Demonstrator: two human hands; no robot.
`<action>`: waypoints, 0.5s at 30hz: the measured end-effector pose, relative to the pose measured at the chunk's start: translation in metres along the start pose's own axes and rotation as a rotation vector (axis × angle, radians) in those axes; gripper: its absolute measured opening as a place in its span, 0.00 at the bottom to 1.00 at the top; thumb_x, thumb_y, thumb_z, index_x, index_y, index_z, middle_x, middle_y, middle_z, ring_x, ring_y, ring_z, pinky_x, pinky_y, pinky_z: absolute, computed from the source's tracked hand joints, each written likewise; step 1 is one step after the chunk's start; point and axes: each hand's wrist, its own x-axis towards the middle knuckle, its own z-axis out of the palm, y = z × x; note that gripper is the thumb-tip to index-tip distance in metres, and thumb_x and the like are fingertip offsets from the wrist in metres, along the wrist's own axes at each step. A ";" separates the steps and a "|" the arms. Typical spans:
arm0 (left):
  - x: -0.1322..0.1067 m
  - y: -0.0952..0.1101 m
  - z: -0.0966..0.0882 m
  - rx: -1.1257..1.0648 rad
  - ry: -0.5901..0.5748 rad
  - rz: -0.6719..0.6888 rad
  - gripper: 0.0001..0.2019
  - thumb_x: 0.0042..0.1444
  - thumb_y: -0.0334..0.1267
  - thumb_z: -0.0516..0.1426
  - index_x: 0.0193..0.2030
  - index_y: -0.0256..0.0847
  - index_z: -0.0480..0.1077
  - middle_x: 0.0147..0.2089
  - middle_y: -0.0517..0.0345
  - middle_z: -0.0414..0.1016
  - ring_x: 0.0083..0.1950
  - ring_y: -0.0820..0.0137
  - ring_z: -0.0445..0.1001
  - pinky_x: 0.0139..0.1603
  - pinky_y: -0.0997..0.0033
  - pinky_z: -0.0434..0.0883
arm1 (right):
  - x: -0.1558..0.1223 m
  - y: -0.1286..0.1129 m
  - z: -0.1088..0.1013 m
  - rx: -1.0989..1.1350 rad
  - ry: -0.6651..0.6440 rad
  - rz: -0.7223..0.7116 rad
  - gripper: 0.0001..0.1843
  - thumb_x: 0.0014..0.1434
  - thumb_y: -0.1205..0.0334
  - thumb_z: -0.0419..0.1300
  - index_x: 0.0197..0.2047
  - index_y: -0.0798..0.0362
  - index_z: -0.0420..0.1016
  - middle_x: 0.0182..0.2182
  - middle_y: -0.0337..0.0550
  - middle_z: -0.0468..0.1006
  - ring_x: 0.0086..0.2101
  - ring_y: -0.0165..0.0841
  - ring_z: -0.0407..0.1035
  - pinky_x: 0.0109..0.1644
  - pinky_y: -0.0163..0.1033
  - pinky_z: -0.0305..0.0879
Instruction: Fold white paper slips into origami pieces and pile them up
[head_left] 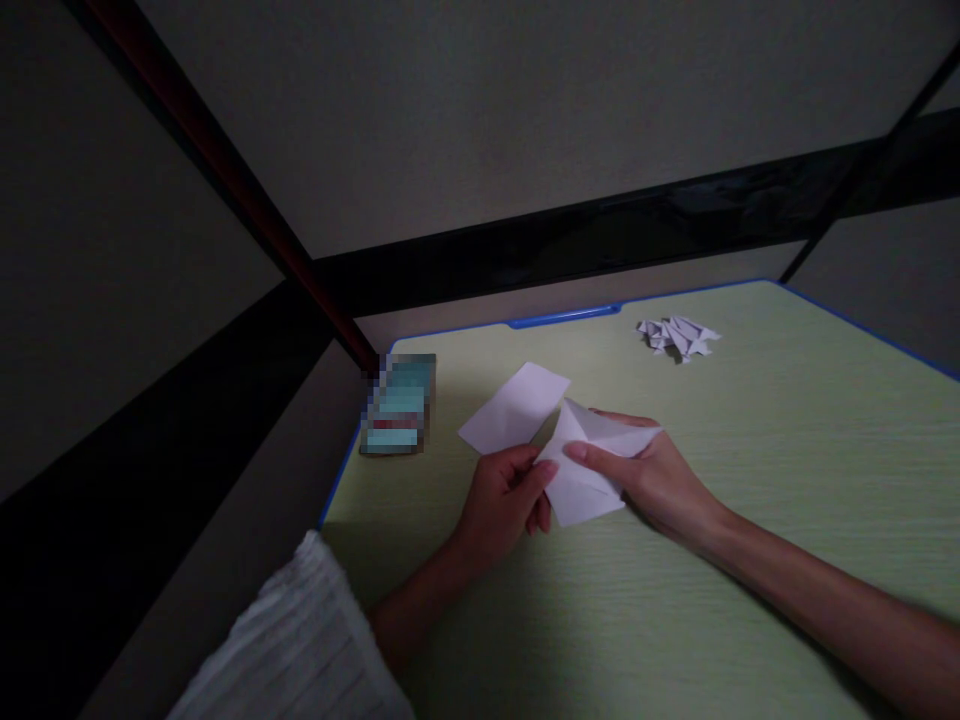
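Dim walls enclose a pale green surface [795,420] edged in blue. Both hands hold a white folded paper [589,493]: the left hand [495,500] pinches its left edge, the right hand [664,480] grips its right side, thumb on top. Just behind and left of that paper lies a second sheet [514,408], seemingly not yet shaped. Farther behind it, rightward, a cluster of folded pieces [679,337] looks finished; the held paper appears only partly folded.

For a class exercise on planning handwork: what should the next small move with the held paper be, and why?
Perhaps press the folded paper flatter with the right hand while the left hand steadies it: both grip it, thumbs on top, and creases show on its face.
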 end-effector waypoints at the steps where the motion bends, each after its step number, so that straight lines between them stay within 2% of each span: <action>1: 0.000 0.000 0.000 -0.005 0.018 0.001 0.12 0.47 0.41 0.53 0.20 0.35 0.63 0.09 0.67 0.59 0.10 0.83 0.54 0.10 0.84 0.53 | 0.000 0.002 0.000 0.012 0.029 0.012 0.12 0.42 0.58 0.61 0.27 0.59 0.68 0.19 0.37 0.69 0.19 0.26 0.62 0.21 0.32 0.56; 6: 0.002 0.001 0.000 -0.026 0.077 0.019 0.12 0.47 0.41 0.53 0.19 0.36 0.60 0.09 0.67 0.59 0.10 0.82 0.56 0.10 0.84 0.54 | 0.000 0.007 0.000 0.105 0.105 0.023 0.13 0.42 0.58 0.62 0.28 0.61 0.70 0.21 0.42 0.73 0.21 0.30 0.66 0.24 0.35 0.61; 11: 0.001 0.003 0.000 -0.062 0.047 0.058 0.11 0.49 0.41 0.51 0.22 0.35 0.62 0.12 0.66 0.61 0.13 0.81 0.59 0.12 0.83 0.57 | 0.000 0.008 0.000 0.163 0.131 0.015 0.15 0.43 0.61 0.62 0.34 0.62 0.71 0.23 0.45 0.75 0.25 0.33 0.68 0.27 0.37 0.64; 15: -0.001 0.004 0.001 -0.046 0.049 0.059 0.12 0.50 0.41 0.50 0.21 0.36 0.60 0.14 0.66 0.60 0.14 0.80 0.60 0.13 0.82 0.58 | 0.001 0.010 -0.001 0.143 0.116 -0.002 0.13 0.44 0.61 0.61 0.34 0.61 0.71 0.24 0.45 0.75 0.24 0.32 0.67 0.28 0.38 0.64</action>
